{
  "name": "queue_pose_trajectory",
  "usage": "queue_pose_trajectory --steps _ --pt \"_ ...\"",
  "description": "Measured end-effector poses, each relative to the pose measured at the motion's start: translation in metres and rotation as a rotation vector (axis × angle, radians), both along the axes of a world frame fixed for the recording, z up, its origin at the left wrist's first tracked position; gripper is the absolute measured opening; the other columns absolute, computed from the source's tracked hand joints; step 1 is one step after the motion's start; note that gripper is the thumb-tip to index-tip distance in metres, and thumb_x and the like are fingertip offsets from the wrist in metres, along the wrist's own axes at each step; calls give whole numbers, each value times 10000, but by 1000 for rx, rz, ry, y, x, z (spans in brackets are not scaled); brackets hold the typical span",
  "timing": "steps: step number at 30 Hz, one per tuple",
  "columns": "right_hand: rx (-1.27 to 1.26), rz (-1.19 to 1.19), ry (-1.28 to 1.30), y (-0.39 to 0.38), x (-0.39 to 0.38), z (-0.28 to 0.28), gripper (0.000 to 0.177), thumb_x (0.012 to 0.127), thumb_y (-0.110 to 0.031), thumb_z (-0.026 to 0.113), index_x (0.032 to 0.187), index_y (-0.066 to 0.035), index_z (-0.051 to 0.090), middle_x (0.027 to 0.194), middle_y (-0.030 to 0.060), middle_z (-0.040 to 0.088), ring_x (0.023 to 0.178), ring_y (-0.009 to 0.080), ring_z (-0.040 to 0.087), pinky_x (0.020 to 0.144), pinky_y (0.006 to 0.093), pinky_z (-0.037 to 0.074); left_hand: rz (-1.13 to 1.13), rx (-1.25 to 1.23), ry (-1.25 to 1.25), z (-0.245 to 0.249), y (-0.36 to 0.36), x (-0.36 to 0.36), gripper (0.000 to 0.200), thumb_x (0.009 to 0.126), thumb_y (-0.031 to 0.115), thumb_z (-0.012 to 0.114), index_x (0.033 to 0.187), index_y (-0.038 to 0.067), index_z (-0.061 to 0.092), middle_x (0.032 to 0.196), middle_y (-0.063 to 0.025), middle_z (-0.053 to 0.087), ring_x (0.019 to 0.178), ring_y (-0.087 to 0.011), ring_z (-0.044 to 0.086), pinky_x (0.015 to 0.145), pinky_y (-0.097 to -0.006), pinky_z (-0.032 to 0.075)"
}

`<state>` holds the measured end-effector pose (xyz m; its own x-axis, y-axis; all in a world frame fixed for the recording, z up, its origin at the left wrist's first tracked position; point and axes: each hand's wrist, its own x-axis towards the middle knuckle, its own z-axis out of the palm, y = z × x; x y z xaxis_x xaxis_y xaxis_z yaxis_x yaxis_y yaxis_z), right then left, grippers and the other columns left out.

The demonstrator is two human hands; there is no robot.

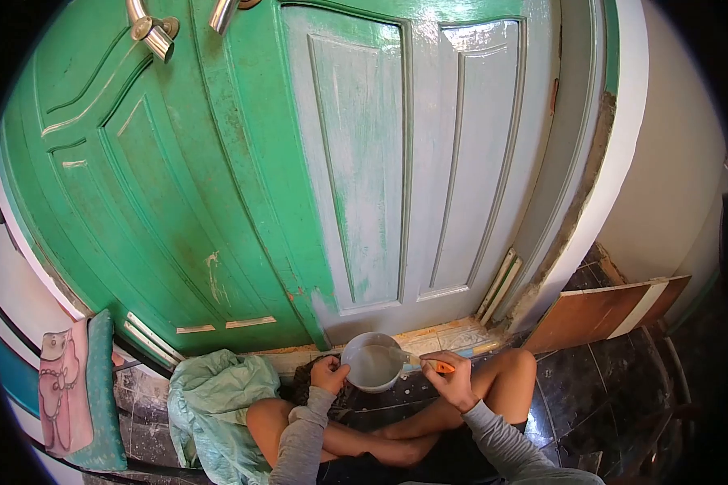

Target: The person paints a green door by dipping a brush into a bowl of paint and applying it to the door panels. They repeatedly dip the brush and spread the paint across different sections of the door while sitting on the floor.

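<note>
A white bowl (373,363) of grey paint sits low in front of the door, between my hands. My left hand (329,374) is closed at the bowl's left rim, its fingers pinched on the edge. In my right hand (453,380) is a paintbrush with an orange handle (439,366); its bristle end reaches over the bowl's right rim. The double door (259,162) rises ahead, green on the left. Its right part carries grey paint (429,162), with green showing through in streaks.
Pale green cloth (218,404) lies beside my left knee. Pink and teal cushions (77,392) are at the far left. A brown board (594,315) leans at the right above dark floor tiles (570,392). Metal handles (155,36) stick out from the door's top.
</note>
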<state>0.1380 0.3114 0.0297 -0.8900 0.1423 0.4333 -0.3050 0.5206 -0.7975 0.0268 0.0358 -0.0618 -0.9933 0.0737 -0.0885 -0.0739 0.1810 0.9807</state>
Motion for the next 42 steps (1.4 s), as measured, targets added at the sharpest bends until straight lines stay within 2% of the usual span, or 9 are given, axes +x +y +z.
queue_pose_trajectory --steps 11,20,21,27,30,33,36,37,42 --pt "-84 -50 -37 0 -3 -2 167 815 -115 723 932 3 732 894 158 724 817 254 705 773 330 540 5 -4 -8 3 1 -1 177 749 127 692 719 -21 601 583 -51 597 462 -121 573 440 -280 458" --pt "-384 -119 -225 2 -5 -3 169 831 -80 668 922 54 717 794 104 722 728 114 671 700 257 538 -15 78 -38 8 1 -3 163 765 113 685 744 -20 594 602 -48 595 467 -118 567 430 -272 445" --pt "-314 -134 -145 2 -6 -5 169 841 -82 664 915 61 716 777 87 712 696 110 666 675 252 538 -17 93 -44 9 1 -3 161 765 113 685 750 -20 595 603 -48 596 470 -118 569 431 -271 446" --pt "-430 -133 -174 2 -7 -8 166 855 -85 655 895 62 720 769 81 707 691 108 668 655 249 537 -46 43 -17 11 1 -3 115 804 82 658 802 -6 584 617 -60 603 465 -117 550 421 -257 421" --pt "-355 -164 -204 5 -7 -6 176 856 -79 661 962 51 712 783 80 699 683 117 678 599 237 530 -41 27 -26 18 1 -2 125 804 92 667 805 -4 586 618 -56 604 464 -114 548 423 -255 422" --pt "-626 -134 -185 2 -9 4 215 856 -77 671 1033 45 680 795 77 688 679 135 694 530 226 509 -44 10 -21 19 -1 -6 131 804 102 670 815 -4 594 618 -52 605 465 -109 547 423 -254 424" --pt "-647 -145 -214 14 -19 0 241 856 -76 676 1060 50 647 810 79 683 680 152 704 487 216 486 -72 -9 -12 24 -5 -13 130 805 104 668 815 -9 603 613 -49 603 467 -104 548 422 -253 426" --pt "-650 -139 -207 17 -21 1 187 854 -68 671 996 52 650 807 81 685 683 165 711 501 225 494 -76 13 -14 29 -5 -15 133 806 106 668 817 -12 606 609 -48 601 467 -104 549 421 -252 427" --pt "-709 -142 -147 22 -29 28 115 867 -57 644 941 30 647 823 80 678 682 177 709 528 236 502 -106 50 16 61 -8 -22 146 792 107 685 769 -8 597 614 -43 592 475 -110 559 428 -275 485"
